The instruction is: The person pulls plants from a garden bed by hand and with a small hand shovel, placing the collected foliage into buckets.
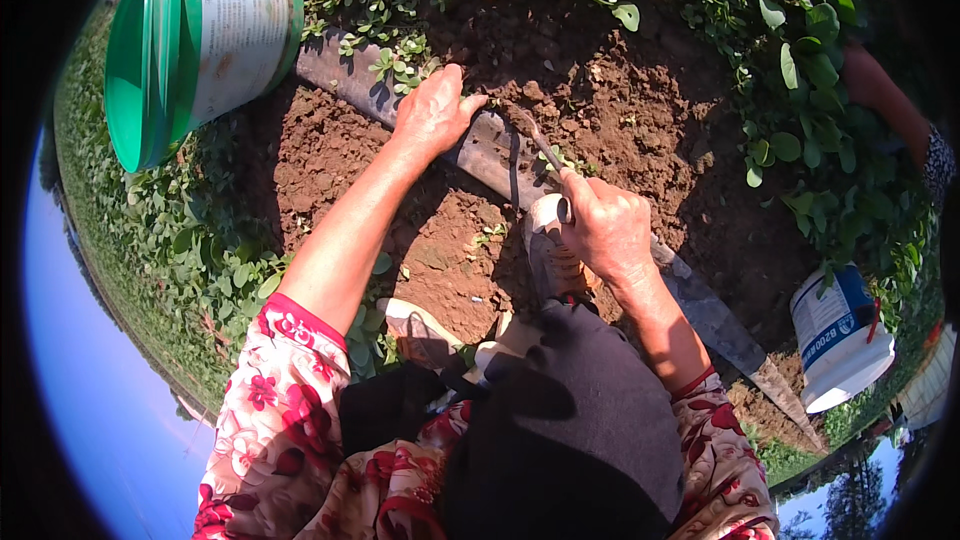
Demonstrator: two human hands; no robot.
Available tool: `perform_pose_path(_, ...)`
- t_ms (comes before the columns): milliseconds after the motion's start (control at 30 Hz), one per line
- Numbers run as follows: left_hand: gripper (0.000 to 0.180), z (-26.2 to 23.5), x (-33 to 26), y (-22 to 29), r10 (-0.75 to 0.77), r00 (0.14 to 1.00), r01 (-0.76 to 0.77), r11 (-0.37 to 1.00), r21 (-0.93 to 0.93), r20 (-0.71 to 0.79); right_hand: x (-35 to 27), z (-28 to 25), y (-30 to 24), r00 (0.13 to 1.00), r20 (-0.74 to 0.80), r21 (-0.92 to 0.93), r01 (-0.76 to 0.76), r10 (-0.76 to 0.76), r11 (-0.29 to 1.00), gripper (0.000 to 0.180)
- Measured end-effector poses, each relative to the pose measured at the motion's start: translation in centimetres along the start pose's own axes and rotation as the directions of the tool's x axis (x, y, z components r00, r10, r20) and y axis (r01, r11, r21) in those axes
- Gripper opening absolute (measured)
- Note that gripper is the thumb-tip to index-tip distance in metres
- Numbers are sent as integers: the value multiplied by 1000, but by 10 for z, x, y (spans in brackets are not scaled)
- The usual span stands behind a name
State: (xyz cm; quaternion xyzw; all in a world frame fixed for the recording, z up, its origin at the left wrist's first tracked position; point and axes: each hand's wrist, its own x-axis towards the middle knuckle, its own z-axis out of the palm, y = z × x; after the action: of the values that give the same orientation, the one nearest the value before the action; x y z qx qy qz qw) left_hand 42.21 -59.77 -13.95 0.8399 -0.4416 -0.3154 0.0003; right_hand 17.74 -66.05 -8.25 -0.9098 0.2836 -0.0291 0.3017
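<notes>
Over bare brown soil, your two hands work beside a grey plastic strip.
Your right hand [607, 230] grips a small metal tool [545, 152], its shaft pointing toward eleven o'clock; your left hand [432, 112], nearer the strip [495, 148], presses down with loosely curled fingers, holding nothing.

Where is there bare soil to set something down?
Bare soil lies beyond the grey strip, and another patch beside the green bucket. Leafy plants crowd the edges; left hand and right hand crowd the middle.
</notes>
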Motion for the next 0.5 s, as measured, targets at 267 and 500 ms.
perform_pose_path(267,26,26,-5,-8,136,965,-138,990,7,-225,25,21,25,993,-18,299,-109,119,948,43)
perform_pose_path(500,15,7,2,-9,-65,890,-76,955,-288,-451,19,4,4,965,-249,153,-44,82,987,39)
